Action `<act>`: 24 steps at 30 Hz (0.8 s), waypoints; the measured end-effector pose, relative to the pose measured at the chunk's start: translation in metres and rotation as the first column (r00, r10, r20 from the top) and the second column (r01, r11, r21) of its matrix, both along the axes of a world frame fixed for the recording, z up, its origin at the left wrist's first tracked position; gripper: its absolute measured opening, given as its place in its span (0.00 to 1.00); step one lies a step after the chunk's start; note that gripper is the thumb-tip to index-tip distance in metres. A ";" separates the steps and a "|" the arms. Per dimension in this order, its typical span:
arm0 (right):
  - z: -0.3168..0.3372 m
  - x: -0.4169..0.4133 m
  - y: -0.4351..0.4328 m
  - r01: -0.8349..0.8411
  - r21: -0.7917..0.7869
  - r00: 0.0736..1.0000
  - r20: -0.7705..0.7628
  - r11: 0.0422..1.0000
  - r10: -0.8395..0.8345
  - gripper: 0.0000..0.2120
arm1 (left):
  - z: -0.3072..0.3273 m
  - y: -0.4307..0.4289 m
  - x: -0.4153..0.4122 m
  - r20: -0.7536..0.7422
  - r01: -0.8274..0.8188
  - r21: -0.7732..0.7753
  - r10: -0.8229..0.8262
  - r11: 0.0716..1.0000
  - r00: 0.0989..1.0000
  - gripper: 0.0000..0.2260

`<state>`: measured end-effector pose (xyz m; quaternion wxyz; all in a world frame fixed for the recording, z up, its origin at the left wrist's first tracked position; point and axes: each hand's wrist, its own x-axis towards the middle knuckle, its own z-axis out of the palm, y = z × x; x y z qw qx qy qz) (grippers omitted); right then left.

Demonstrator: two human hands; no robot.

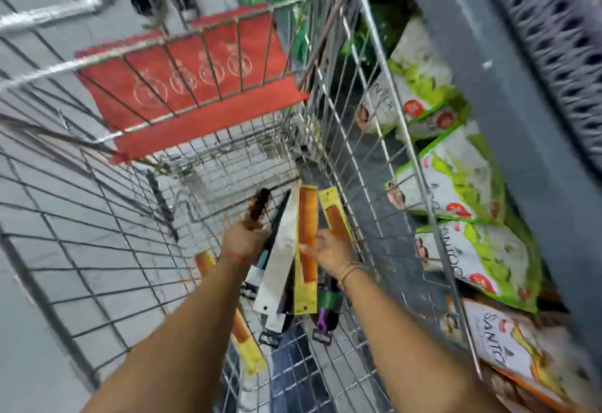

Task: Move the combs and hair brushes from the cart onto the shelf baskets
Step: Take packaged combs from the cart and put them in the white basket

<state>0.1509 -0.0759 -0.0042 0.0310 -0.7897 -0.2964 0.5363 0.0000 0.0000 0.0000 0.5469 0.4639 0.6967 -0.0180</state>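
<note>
Both my arms reach down into a wire shopping cart (365,139). My left hand (242,241) grips a bundle of packaged combs, including a dark brush (260,204) sticking up and a white-backed comb pack (280,249). My right hand (329,251) holds a yellow card with an orange comb (308,217), and a second yellow comb card (335,214) stands just behind it. Another yellow comb pack (247,344) lies on the cart floor below my left forearm. Purple and black packaged items (322,318) hang under the held bundle. The frame is motion-blurred.
A red fold-down seat flap (195,86) spans the cart's far end. To the right, outside the cart wall, green-and-white packets (469,178) fill a low shelf. A grey woven basket (560,54) and a grey shelf edge (508,119) sit at upper right. Grey floor lies left.
</note>
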 end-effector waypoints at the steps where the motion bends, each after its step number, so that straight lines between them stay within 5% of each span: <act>1: -0.007 -0.003 -0.001 -0.059 0.025 0.996 0.073 0.998 0.057 0.32 | -0.006 -0.007 0.002 -0.067 0.070 0.030 -0.068 0.997 0.995 0.14; 6: -0.026 -0.020 -0.013 -0.075 0.044 0.936 0.347 0.996 0.055 0.34 | -0.033 -0.047 0.027 -0.191 0.393 0.143 -0.364 0.908 0.911 0.20; 11: -0.035 -0.018 -0.011 -0.022 0.103 0.935 0.353 0.994 -0.016 0.37 | -0.051 -0.060 0.033 -0.310 0.583 0.187 -0.515 0.791 0.799 0.31; 15: -0.037 -0.017 -0.013 0.033 0.158 0.952 0.296 0.987 -0.079 0.47 | -0.051 -0.055 0.025 -0.188 0.442 0.171 -0.412 0.881 0.892 0.34; 18: -0.035 -0.018 -0.015 0.094 0.169 0.966 0.224 0.981 -0.131 0.44 | -0.046 -0.051 0.021 -0.080 0.387 0.104 -0.380 0.916 0.921 0.32; 21: -0.031 -0.018 -0.015 0.140 0.245 0.972 0.151 0.959 -0.180 0.28 | -0.037 -0.048 0.013 0.069 0.064 -0.013 -0.063 0.998 0.996 0.14; 24: -0.030 -0.015 -0.011 0.157 0.278 0.980 0.078 0.948 -0.185 0.21 | -0.037 -0.040 -0.010 0.096 -0.349 -0.168 0.368 0.922 0.925 0.16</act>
